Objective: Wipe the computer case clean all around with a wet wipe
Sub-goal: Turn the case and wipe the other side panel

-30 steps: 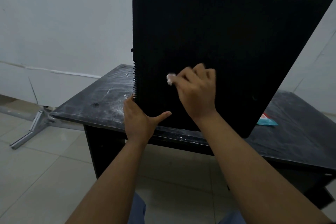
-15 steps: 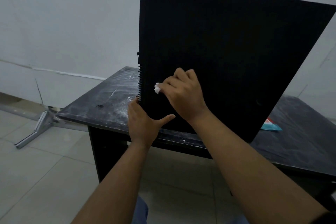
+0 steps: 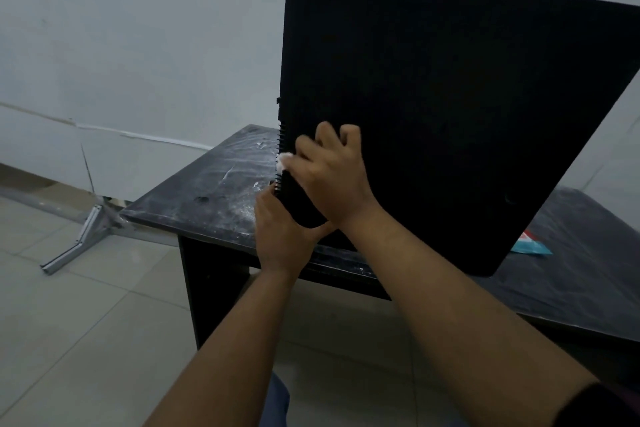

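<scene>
At case (image 3: 450, 107) edge: left hand (image 3: 280, 232) grips, right hand (image 3: 332, 177) presses wipe (image 3: 283, 160).

The computer case (image 3: 450, 107) in the upper right of the frame has a smooth, matt black side panel with no shine and a finely ribbed, comb-like strip down its left edge, where the wet wipe (image 3: 283, 160) looks like soft, crumpled white tissue. The table (image 3: 207, 187) below is a dark hard board with a dull sheen, scuffed and streaked with whitish dust. At lower left the floor (image 3: 86, 340) is pale smooth tile with a faint gloss, a bracket (image 3: 86, 229) on it is bare silvery metal, and the wall (image 3: 138, 45) at upper left is matt paint.
</scene>
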`<state>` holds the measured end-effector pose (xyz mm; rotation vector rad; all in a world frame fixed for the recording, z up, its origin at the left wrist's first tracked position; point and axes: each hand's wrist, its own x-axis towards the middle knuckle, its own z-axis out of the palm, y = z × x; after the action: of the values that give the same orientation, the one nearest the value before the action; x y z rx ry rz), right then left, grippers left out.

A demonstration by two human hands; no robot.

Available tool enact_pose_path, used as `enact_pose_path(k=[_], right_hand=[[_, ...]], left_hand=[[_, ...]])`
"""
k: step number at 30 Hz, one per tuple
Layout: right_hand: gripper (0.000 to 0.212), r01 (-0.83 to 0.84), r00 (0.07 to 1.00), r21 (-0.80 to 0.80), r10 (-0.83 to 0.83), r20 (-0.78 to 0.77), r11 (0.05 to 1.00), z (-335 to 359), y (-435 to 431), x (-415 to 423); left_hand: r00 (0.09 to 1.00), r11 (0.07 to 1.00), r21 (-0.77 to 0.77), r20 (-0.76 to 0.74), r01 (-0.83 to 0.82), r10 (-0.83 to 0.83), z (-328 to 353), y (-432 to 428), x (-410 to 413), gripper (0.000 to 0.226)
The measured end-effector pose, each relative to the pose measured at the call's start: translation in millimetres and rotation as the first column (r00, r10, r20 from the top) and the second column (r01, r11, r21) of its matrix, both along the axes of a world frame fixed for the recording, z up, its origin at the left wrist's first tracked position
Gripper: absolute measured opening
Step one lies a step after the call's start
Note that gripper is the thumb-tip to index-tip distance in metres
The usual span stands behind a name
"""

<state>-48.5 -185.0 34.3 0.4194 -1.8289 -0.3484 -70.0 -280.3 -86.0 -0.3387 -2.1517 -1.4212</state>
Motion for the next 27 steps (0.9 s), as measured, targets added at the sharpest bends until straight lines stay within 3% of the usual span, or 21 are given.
enact_pose_path(k=[2,6,10,11,13,15,16,17,20,21,23,25,27], right_hand=[[0.023,0.013,0.999,0.084,-0.017,0.042,0.996,-1,0,0],[0.022,0.07,0.997,-0.115,-0.072,-0.016,0.991,1,-1,-1],[0.018,0.031,0.989,0.129,-0.049,0.14,0.991,-30,-2,2],[0.017,0.043,0.991,0.12,-0.058,0.124,0.992,-26,-2,3],[0.014,0.093,0.996,-0.066,-0.092,0.018,0.993,-10,-5,5],[0.012,0.052,0.994,-0.292,-0.078,-0.079,0.955,3,-10,9],[0.011,0.019,0.993,-0.326,-0.055,-0.1,0.945,1,-11,9],[0.01,0.009,0.996,-0.285,-0.033,-0.079,0.959,-6,-11,8],[0.011,0.019,0.989,0.099,-0.033,0.142,0.995,-41,-6,-1],[0.012,0.026,0.986,0.145,-0.049,0.16,0.989,-44,-2,-1],[0.013,0.047,0.995,0.032,-0.05,0.083,0.998,-38,2,2],[0.014,0.031,0.999,-0.232,-0.037,-0.021,0.972,-33,5,9],[0.01,0.023,0.999,-0.279,-0.032,-0.027,0.96,-45,6,13]], left_hand=[[1.0,1.0,0.0,0.013,0.006,-0.006,-1,-1,0,0.119],[0.999,0.999,0.009,0.008,0.045,-0.045,-2,-3,-3,0.118],[0.984,0.987,0.019,0.079,0.16,-0.161,1,-13,-17,0.116],[0.972,0.978,0.034,0.109,0.206,-0.208,1,-20,-22,0.118],[0.938,0.953,0.045,0.169,0.299,-0.302,1,-31,-28,0.126],[0.918,0.936,0.022,0.189,0.352,-0.349,-3,-38,-31,0.132],[0.913,0.93,0.018,0.185,0.368,-0.365,-5,-39,-32,0.132],[0.91,0.926,0.019,0.175,0.378,-0.375,-8,-39,-32,0.132],[0.906,0.915,0.018,0.136,0.403,-0.401,-15,-42,-37,0.135],[0.904,0.912,0.004,0.134,0.41,-0.407,-16,-42,-37,0.135],[0.906,0.913,-0.003,0.128,0.408,-0.404,-14,-42,-35,0.132],[0.908,0.914,0.003,0.109,0.406,-0.404,-14,-41,-35,0.128],[0.909,0.914,0.003,0.104,0.406,-0.404,-15,-41,-33,0.125]])
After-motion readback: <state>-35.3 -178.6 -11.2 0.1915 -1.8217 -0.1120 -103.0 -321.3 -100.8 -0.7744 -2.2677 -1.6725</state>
